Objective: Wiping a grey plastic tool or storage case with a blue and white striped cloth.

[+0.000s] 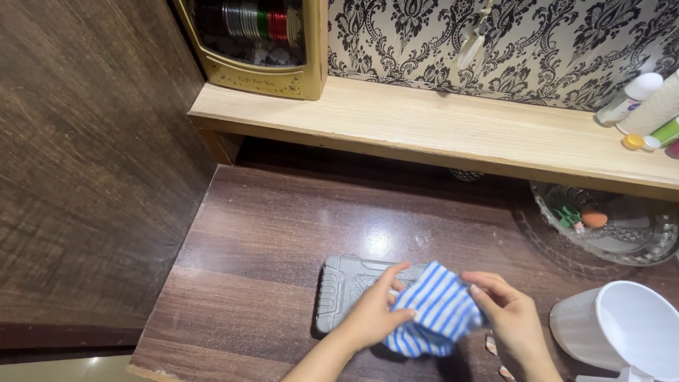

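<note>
Left hand [373,313], right hand [511,320] grip striped cloth [433,311]; glass bowl [658,244] holds clips.

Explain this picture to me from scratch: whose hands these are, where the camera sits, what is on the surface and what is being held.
There is no machine here. A person wears a camera on the head, so the single view looks down at their own bare hands. The left hand and right hand both grip a blue and white striped cloth, bunched over a grey ridged case lying on the dark wooden tabletop. To the right stand a white plastic jug and a glass bowl with small items. A pale wooden shelf above carries bottles and a gold box.
</note>
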